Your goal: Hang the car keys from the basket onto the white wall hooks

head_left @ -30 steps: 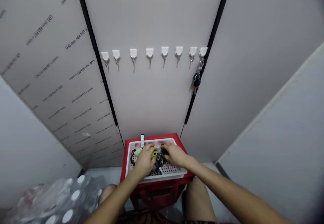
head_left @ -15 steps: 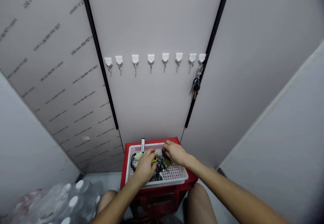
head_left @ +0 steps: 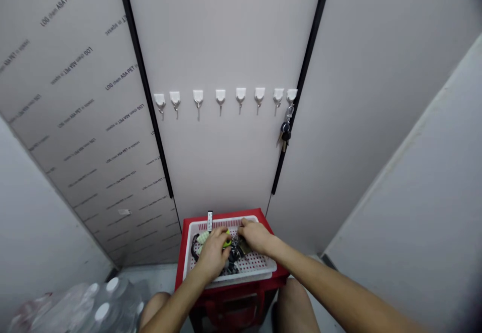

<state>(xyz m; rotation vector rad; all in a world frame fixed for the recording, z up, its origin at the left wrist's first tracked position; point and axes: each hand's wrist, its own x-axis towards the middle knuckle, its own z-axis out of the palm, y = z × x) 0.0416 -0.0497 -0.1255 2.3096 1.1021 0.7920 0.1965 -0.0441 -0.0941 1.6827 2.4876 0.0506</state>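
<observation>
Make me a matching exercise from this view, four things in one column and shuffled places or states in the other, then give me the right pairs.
Things
1. rightmost hook
2. white basket
3. capped bottles
4. lime-green item

Places or states
A. on a red top
B. at the left hand
C. has keys hanging from it
D. lower left of the view

Right pairs: 1-C, 2-A, 3-D, 4-B

From my remote station I logged white-capped clear bottles (head_left: 122, 300) grouped at lower left, with crumpled plastic (head_left: 64, 300) beside them. The left wall panel (head_left: 86, 187) bore repeated dark lettering (some too blurred to read) and a small pale tag (head_left: 124, 212). A slanting black strip (head_left: 145, 84) bordered it.
</observation>
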